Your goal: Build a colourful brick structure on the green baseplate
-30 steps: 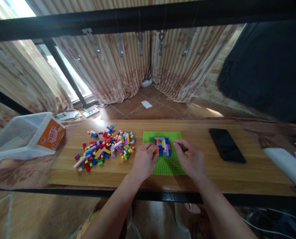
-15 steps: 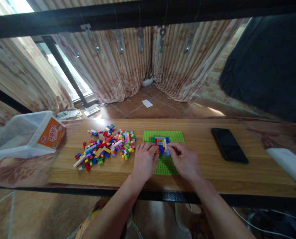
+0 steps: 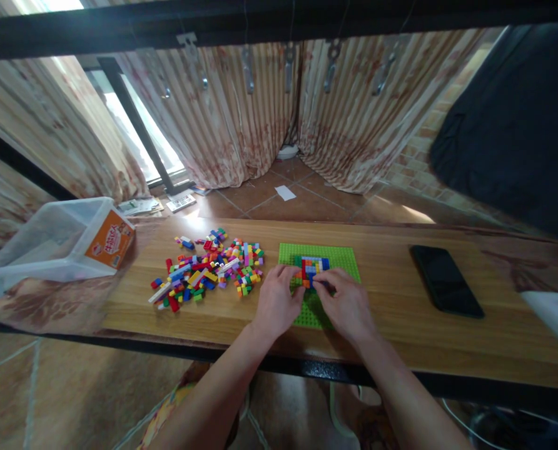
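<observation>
A green studded baseplate lies on the wooden tabletop, carrying a patch of joined building bricks in red, blue, orange, white and yellow. At the patch's left edge, my left hand is curled, its thumb and forefinger against the orange and red bricks. My right hand comes in from the right, thumb and forefinger pinched low on the patch at a small building brick that they mostly cover. Both hands hide the lower part of the patch and some of the plate.
Loose bricks are heaped left of the plate. Beyond them stands a clear plastic bin with an orange label. A black phone lies to the right, on the same wooden tabletop. A dark bar crosses the top of the view.
The view has shifted slightly, moving the scene rightward. My right fingertips have moved from the patch's right side to its lower middle. My left thumb and forefinger have spread slightly.
</observation>
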Available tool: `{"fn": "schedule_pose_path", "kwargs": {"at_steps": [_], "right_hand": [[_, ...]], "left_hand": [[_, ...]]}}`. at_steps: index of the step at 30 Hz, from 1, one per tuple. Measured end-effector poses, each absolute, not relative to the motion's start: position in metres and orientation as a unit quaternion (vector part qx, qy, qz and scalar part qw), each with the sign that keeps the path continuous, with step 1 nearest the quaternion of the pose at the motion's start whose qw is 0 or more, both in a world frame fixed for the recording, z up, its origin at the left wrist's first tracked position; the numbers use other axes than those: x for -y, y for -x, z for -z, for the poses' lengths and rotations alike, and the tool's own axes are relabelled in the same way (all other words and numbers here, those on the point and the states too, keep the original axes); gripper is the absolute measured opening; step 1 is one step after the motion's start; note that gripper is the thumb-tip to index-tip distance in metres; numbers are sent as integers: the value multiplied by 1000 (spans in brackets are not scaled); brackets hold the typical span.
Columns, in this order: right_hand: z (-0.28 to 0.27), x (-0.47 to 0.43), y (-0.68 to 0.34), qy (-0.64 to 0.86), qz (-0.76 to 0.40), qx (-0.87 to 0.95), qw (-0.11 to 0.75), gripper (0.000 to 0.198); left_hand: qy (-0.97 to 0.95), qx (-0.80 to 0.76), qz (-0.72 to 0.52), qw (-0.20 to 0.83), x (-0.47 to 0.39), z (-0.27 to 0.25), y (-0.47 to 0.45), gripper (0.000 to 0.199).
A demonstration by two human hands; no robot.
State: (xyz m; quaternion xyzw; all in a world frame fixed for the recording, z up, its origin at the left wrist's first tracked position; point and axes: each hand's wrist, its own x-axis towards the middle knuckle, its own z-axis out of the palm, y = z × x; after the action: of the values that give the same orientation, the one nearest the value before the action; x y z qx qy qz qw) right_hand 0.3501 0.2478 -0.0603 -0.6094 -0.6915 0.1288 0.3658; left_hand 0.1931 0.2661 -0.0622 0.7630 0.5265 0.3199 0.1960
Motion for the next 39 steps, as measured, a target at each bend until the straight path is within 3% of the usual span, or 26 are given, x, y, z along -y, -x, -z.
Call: {"fn": "schedule_pose_path", "kwargs": {"at_steps": [10,27,35,39], "right_hand": [[61,-250,-348,620,-112,704,329,19],[61,-248,-355,606,-132,693,368,20],[63,-251,-348,595,-71,750,279,16],[62,-252,-342,595,-66,753,275,14]], "left_hand": [[-761,-553,-300,156,-264,67,-198,25],[-764,-546,-307,155,-257,67,-196,31],[-763,-550,-298,166,-260,65,-193,35],[-766,-544,-298,169,-260,65,-194,34]]}}
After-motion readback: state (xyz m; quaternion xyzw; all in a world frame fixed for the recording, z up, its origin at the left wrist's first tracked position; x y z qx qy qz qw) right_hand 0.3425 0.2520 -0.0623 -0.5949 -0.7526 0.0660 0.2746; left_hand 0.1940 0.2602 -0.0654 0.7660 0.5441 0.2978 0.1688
